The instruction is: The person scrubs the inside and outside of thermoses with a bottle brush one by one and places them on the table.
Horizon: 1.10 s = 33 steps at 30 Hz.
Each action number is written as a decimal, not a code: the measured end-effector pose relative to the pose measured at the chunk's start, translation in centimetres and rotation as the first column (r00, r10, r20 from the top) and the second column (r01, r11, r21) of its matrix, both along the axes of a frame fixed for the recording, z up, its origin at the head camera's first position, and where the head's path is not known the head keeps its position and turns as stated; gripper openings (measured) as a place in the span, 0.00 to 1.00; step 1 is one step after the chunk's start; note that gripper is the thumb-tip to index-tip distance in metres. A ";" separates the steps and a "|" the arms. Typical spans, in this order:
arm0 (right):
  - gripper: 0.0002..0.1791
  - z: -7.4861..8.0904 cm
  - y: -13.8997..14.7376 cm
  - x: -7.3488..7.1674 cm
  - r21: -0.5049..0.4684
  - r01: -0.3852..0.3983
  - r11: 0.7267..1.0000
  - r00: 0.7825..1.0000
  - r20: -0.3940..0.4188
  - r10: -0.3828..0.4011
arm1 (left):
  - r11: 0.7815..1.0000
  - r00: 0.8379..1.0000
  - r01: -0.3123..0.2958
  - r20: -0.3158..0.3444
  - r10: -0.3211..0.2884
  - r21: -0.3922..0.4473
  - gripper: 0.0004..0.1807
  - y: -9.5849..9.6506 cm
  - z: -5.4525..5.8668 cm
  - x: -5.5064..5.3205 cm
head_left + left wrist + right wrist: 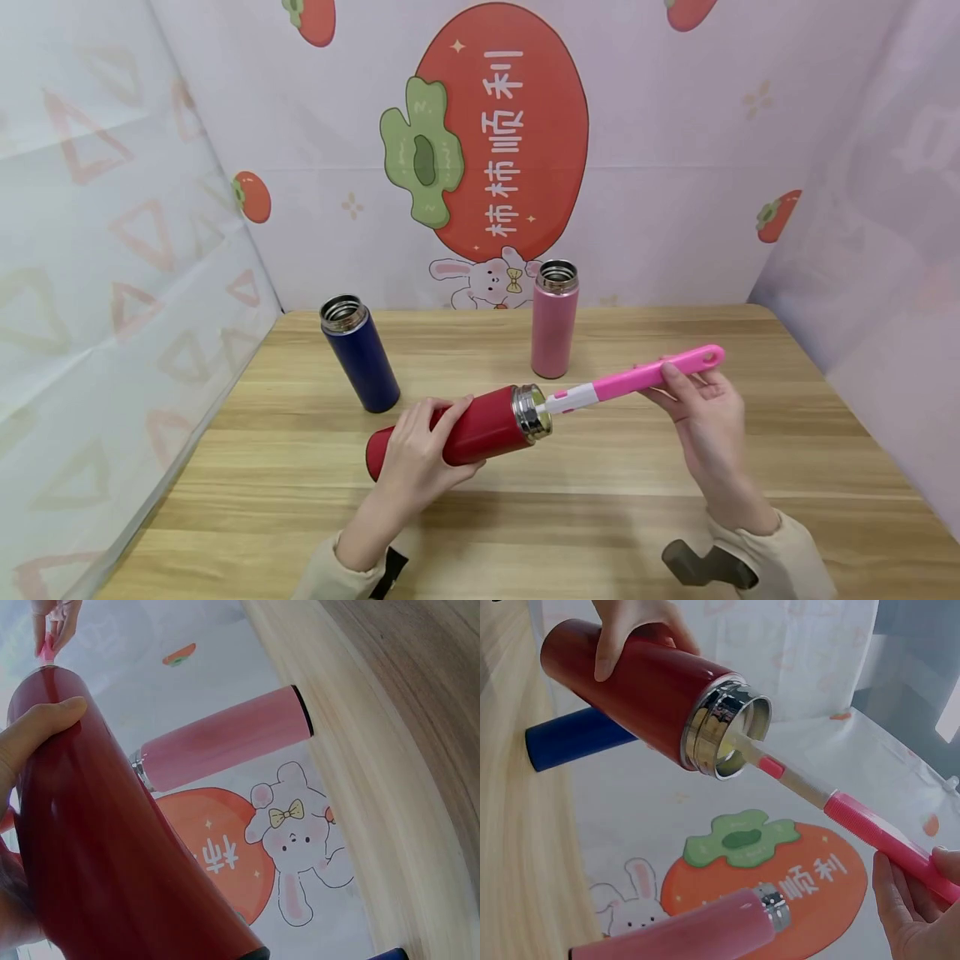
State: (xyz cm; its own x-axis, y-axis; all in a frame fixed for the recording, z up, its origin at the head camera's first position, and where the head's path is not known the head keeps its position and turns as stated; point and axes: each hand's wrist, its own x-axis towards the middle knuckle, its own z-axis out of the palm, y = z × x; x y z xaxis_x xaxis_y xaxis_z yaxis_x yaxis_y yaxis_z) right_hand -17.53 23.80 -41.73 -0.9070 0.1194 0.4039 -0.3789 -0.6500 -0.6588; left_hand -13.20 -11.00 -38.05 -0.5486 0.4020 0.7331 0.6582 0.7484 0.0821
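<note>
My left hand (423, 450) grips a red thermos bottle (487, 423) around its body, tilted on its side with the steel mouth to the right. In my right hand (705, 417), thumb and fingers pinch the pink handle of a bottle brush (637, 379). The brush's white neck runs into the mouth of the red bottle, and its head is hidden inside, with a yellowish patch showing at the opening in the right wrist view. Seen from the left wrist, the red bottle (105, 817) covers much of the frame.
A blue bottle (360, 354) without a lid stands behind my left hand. Farther back, a pink bottle (555, 321), also lidless, stands near the back edge of the wooden table (277, 467). A printed cloth backdrop (652, 167) rises behind and at both sides.
</note>
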 end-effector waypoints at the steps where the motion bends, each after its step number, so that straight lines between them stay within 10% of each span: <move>1: 0.12 1.3 -0.4 0.7 -0.020 -0.011 1.000 1.000 -0.013 0.011 | 1.000 1.000 0.002 0.001 -0.002 0.003 0.41 0.0 0.0 0.0; 11: 0.06 9.1 -2.5 4.8 -0.117 0.108 0.987 0.994 0.021 -0.106 | 1.000 1.000 -0.002 0.003 0.002 0.013 0.41 -0.4 0.3 0.0; 24: 0.08 9.7 -0.9 5.0 -0.181 0.112 0.977 0.994 0.003 -0.113 | 1.000 0.998 0.004 0.070 -0.004 0.001 0.39 -0.5 0.9 0.0; 33: 0.07 9.7 -0.9 5.2 -0.143 0.167 0.975 0.986 0.052 -0.161 | 1.000 0.999 0.020 -0.038 -0.020 0.004 0.41 -0.7 0.9 0.2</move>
